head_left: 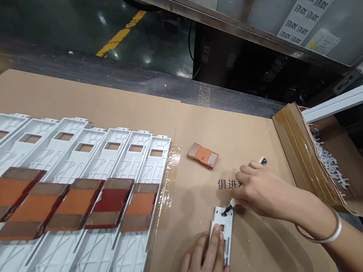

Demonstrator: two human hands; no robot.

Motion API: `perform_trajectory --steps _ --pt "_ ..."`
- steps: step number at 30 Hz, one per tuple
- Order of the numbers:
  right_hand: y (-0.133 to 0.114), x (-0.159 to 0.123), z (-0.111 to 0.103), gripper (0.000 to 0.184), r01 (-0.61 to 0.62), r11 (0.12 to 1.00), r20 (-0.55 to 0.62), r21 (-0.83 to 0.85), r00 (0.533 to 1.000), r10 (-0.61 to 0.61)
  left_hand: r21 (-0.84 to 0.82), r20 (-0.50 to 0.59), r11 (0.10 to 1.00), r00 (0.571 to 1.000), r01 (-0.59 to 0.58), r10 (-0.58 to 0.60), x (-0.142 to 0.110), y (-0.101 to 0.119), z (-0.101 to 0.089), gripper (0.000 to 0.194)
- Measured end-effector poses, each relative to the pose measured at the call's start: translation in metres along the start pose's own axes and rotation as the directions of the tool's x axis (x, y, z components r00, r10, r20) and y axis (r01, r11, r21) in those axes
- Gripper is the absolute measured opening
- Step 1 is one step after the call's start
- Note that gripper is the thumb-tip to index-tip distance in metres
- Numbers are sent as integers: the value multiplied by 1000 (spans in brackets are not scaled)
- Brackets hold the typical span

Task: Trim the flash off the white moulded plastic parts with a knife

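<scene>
Far left of the cardboard-covered bench (pixel 105 103) there's a row of white plastic frames (pixel 75 148) lying side by side, long and ribbed, each with a small square window near the top. I count seven windows in view, though the leftmost frames run off the edge, so there could be more. An orange-and-brown pad (pixel 139 206) sits across the middle of each frame; six or so pads show, with the far left ones cut off too.

Moving right, one loose orange pad (pixel 203 155) lies alone on the cardboard, well apart from the row.

Then the piece being worked on: a single white plastic frame (pixel 222 227), same type as the others, bare with no pad, lying flat near the bottom edge. Its lower end is hidden under the left hand (pixel 205 270), which is pressed flat on it, fingers stretched out. The right hand (pixel 261 190) is closed around a marker pen (pixel 229 205), tip touching the frame's top end. Part of the handwritten characters on the cardboard is covered by that hand.

Far right, an open cardboard box (pixel 303 157) holds small white plastic bits, too jumbled to count.
</scene>
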State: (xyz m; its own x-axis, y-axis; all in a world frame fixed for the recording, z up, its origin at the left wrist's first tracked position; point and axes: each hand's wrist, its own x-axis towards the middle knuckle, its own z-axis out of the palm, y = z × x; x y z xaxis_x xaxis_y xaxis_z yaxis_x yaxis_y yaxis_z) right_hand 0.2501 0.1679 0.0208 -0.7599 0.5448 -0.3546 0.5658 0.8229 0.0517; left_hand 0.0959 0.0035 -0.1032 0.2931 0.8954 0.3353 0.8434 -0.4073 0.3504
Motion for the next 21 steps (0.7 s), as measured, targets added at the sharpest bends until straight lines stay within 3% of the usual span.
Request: perform_trajectory --steps 2,4,8,12,17,21 --pt "1 -19 9 18 -123 986 -22 110 992 126 12 12 1000 1000 -15 15 -1 -1 0 37" --pt "-5 -41 24 23 -257 920 -27 295 960 277 27 34 999 999 -33 32 -3 -2 0 34" --pt "-39 -77 63 29 -397 596 33 698 850 526 14 85 999 996 -39 38 -5 -3 -4 50" --pt "-83 -94 94 32 -389 306 88 869 730 678 17 138 998 989 -55 52 -6 -2 -9 63" --pt "-107 -71 98 28 -339 168 96 926 640 762 80 225 985 966 -152 131 -4 -7 -17 51" --pt "-99 -32 89 23 -319 141 100 937 633 767 95 258 968 945 -231 200 -1 -11 -21 53"
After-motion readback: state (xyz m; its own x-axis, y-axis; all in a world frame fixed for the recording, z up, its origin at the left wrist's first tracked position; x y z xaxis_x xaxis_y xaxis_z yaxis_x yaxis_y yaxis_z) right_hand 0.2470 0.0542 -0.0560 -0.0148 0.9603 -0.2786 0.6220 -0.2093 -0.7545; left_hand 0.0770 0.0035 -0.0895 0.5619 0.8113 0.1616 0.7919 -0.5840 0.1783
